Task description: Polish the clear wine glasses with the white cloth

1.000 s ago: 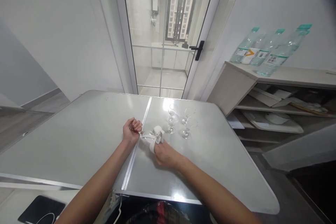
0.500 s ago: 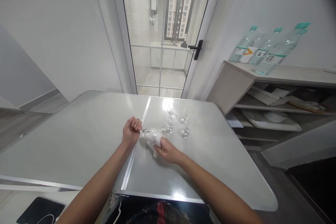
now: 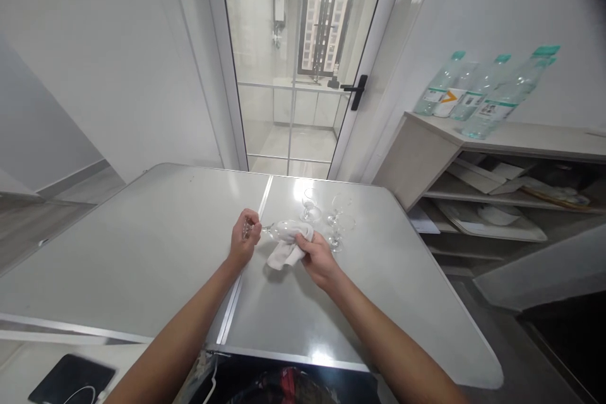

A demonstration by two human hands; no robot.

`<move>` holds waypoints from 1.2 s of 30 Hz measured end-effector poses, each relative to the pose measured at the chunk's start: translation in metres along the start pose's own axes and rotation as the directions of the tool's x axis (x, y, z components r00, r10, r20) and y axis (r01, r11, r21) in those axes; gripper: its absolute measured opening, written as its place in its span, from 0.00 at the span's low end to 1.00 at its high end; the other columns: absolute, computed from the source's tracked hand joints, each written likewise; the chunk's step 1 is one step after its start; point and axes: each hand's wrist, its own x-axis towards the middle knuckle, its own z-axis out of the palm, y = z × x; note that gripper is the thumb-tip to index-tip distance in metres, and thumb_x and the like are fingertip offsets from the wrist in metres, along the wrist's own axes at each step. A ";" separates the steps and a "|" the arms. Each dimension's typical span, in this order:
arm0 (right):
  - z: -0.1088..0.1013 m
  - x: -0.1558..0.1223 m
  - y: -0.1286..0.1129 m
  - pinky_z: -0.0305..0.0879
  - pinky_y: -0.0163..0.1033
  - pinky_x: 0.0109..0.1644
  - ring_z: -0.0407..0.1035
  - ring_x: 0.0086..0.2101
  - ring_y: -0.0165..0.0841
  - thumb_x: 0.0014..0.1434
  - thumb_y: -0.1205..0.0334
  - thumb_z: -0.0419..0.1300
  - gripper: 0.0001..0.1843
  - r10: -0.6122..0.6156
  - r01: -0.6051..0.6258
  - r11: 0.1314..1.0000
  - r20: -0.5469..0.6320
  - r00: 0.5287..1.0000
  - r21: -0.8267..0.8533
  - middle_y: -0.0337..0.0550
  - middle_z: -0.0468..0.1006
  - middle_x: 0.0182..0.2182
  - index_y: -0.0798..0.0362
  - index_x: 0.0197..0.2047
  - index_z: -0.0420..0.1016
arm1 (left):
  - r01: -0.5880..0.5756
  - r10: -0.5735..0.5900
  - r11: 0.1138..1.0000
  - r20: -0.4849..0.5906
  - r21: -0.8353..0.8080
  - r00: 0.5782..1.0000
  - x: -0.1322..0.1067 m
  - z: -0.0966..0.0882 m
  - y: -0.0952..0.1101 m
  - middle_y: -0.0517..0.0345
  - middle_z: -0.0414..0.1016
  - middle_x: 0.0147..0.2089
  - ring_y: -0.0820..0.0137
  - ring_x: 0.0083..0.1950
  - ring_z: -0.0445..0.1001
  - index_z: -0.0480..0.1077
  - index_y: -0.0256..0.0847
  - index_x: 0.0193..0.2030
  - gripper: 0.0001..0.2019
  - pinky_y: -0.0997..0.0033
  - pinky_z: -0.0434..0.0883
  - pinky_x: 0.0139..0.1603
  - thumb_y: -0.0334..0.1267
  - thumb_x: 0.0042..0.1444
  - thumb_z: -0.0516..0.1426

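My left hand (image 3: 245,237) is closed around the foot end of a clear stemmed glass (image 3: 271,230), which lies sideways above the table with its bowl toward the right. In my right hand (image 3: 318,257) is a white cloth (image 3: 288,251), pressed against the bowl and covering part of it, with a loose end hanging down. Just beyond, several other stemmed glasses (image 3: 334,241) stand on the grey table (image 3: 379,290), partly behind the cloth and my right hand.
At the right, a wooden shelf unit (image 3: 428,154) carries several plastic bottles (image 3: 490,110) on top and papers inside. Behind the table stands a glass door (image 3: 265,101) with a black handle (image 3: 358,93). A black flat object (image 3: 71,379) lies low at left.
The cloth has moved right and up, now spread over the glass's bowl. My left hand has turned and shifted slightly right with the glass.
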 end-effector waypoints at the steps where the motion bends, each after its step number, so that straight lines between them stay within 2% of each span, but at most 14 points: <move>1: 0.001 -0.001 -0.002 0.70 0.41 0.42 0.74 0.37 0.39 0.59 0.43 0.68 0.23 0.005 -0.005 1.000 0.008 1.000 0.005 0.46 0.81 0.38 0.53 0.48 0.76 | 0.003 -0.003 1.000 -0.015 -0.015 1.000 -0.001 0.000 -0.001 0.63 0.63 0.31 0.78 0.25 0.58 0.66 0.42 0.33 0.15 0.77 0.59 0.25 0.46 0.56 0.68; 5: -0.003 -0.006 -0.008 0.70 0.46 0.44 0.73 0.36 0.40 0.70 0.49 0.56 0.17 -0.144 0.248 0.871 0.263 0.954 -0.423 0.47 0.78 0.35 0.53 0.48 0.75 | 0.216 -0.221 0.972 -0.043 -0.089 0.974 0.004 0.000 -0.013 0.68 0.52 0.24 0.80 0.21 0.48 0.59 0.41 0.27 0.19 0.78 0.48 0.20 0.46 0.59 0.63; 8: -0.008 -0.007 -0.008 0.65 0.59 0.56 0.71 0.38 0.45 0.67 0.61 0.54 0.10 -0.186 0.597 0.420 0.580 0.793 -0.683 0.50 0.77 0.33 0.55 0.43 0.75 | 0.508 -0.510 0.854 0.019 -0.107 0.860 0.010 0.001 -0.023 0.71 0.48 0.21 0.81 0.18 0.42 0.58 0.41 0.25 0.18 0.78 0.41 0.18 0.45 0.55 0.63; 10: -0.009 -0.007 -0.006 0.61 0.63 0.59 0.71 0.39 0.47 0.64 0.64 0.54 0.09 -0.188 0.673 0.236 0.646 0.740 -0.701 0.52 0.76 0.32 0.55 0.41 0.75 | 0.522 -0.522 0.847 0.028 -0.101 0.852 0.012 0.002 -0.025 0.69 0.52 0.22 0.81 0.19 0.46 0.61 0.41 0.27 0.16 0.79 0.42 0.18 0.44 0.53 0.64; 12: -0.008 -0.007 -0.003 0.64 0.61 0.57 0.71 0.39 0.47 0.66 0.63 0.53 0.10 -0.274 0.602 0.329 0.536 0.798 -0.728 0.52 0.76 0.33 0.55 0.41 0.75 | 0.382 -0.381 0.919 0.025 -0.101 0.924 0.011 0.003 -0.020 0.67 0.59 0.27 0.80 0.21 0.52 0.66 0.42 0.34 0.13 0.80 0.45 0.19 0.44 0.53 0.66; 14: -0.005 -0.008 -0.002 0.68 0.54 0.53 0.71 0.40 0.45 0.69 0.57 0.52 0.13 -0.330 0.443 0.612 0.297 0.896 -0.655 0.50 0.77 0.35 0.53 0.45 0.75 | 0.215 -0.212 0.975 0.045 -0.060 0.976 0.007 0.003 -0.011 0.65 0.62 0.32 0.79 0.24 0.55 0.68 0.45 0.39 0.13 0.79 0.50 0.20 0.44 0.54 0.67; 16: -0.002 -0.008 -0.002 0.70 0.48 0.49 0.72 0.41 0.42 0.70 0.51 0.55 0.16 -0.253 0.266 0.864 0.087 0.964 -0.429 0.48 0.79 0.38 0.52 0.50 0.75 | 0.071 -0.072 0.997 0.074 0.018 0.995 0.004 0.002 -0.003 0.62 0.64 0.35 0.77 0.28 0.59 0.69 0.43 0.35 0.13 0.77 0.57 0.24 0.43 0.53 0.69; 18: 0.000 -0.008 -0.003 0.71 0.44 0.45 0.73 0.39 0.40 0.68 0.47 0.58 0.19 -0.136 0.135 0.969 0.011 0.991 -0.209 0.46 0.79 0.39 0.53 0.51 0.74 | -0.035 0.032 0.998 0.066 0.054 0.997 0.001 0.001 0.001 0.59 0.64 0.35 0.74 0.32 0.62 0.68 0.41 0.29 0.15 0.76 0.62 0.29 0.42 0.53 0.70; 22: -0.001 -0.008 -0.005 0.70 0.43 0.42 0.71 0.35 0.39 0.68 0.48 0.57 0.16 -0.146 0.188 0.929 0.151 0.978 -0.320 0.44 0.76 0.34 0.53 0.48 0.74 | 0.050 -0.054 0.993 -0.039 -0.104 0.998 0.004 -0.001 -0.006 0.63 0.57 0.29 0.75 0.27 0.54 0.62 0.41 0.27 0.19 0.77 0.55 0.24 0.47 0.59 0.65; 26: -0.008 -0.007 -0.006 0.67 0.55 0.53 0.71 0.41 0.45 0.67 0.62 0.54 0.09 -0.308 0.598 0.503 0.518 0.798 -0.624 0.49 0.76 0.35 0.52 0.43 0.74 | 0.464 -0.447 0.868 0.126 -0.178 0.885 0.010 0.001 -0.021 0.66 0.55 0.25 0.79 0.21 0.47 0.60 0.41 0.25 0.21 0.78 0.44 0.19 0.47 0.55 0.66; 28: -0.011 -0.007 -0.007 0.66 0.58 0.54 0.70 0.42 0.47 0.64 0.65 0.54 0.08 -0.350 0.666 0.363 0.566 0.746 -0.652 0.51 0.77 0.35 0.52 0.42 0.74 | 0.502 -0.489 0.859 0.125 -0.103 0.863 0.008 0.004 -0.022 0.66 0.54 0.23 0.78 0.21 0.48 0.61 0.40 0.24 0.20 0.77 0.46 0.19 0.47 0.54 0.66; 30: -0.014 -0.006 -0.007 0.68 0.54 0.51 0.71 0.40 0.46 0.65 0.63 0.54 0.09 -0.424 0.584 0.429 0.418 0.804 -0.689 0.51 0.77 0.36 0.52 0.43 0.74 | 0.325 -0.325 0.946 0.043 0.003 0.945 0.002 0.006 -0.019 0.65 0.55 0.25 0.77 0.23 0.53 0.64 0.40 0.26 0.18 0.77 0.52 0.22 0.47 0.57 0.66; 32: -0.015 -0.004 -0.008 0.70 0.47 0.44 0.71 0.36 0.42 0.68 0.58 0.55 0.10 -0.431 0.422 0.631 0.158 0.888 -0.652 0.48 0.77 0.34 0.53 0.43 0.75 | 0.071 -0.071 0.990 0.001 0.123 0.997 -0.004 0.008 -0.013 0.63 0.60 0.29 0.74 0.28 0.59 0.66 0.41 0.31 0.15 0.76 0.60 0.28 0.44 0.57 0.66; 36: -0.016 0.000 -0.007 0.69 0.38 0.34 0.69 0.31 0.35 0.65 0.48 0.63 0.17 -0.285 0.234 0.902 -0.093 0.954 -0.362 0.42 0.78 0.34 0.55 0.45 0.77 | -0.316 0.292 0.890 0.121 0.329 0.949 -0.006 0.006 -0.007 0.60 0.64 0.34 0.70 0.33 0.63 0.65 0.43 0.33 0.16 0.71 0.64 0.33 0.41 0.53 0.70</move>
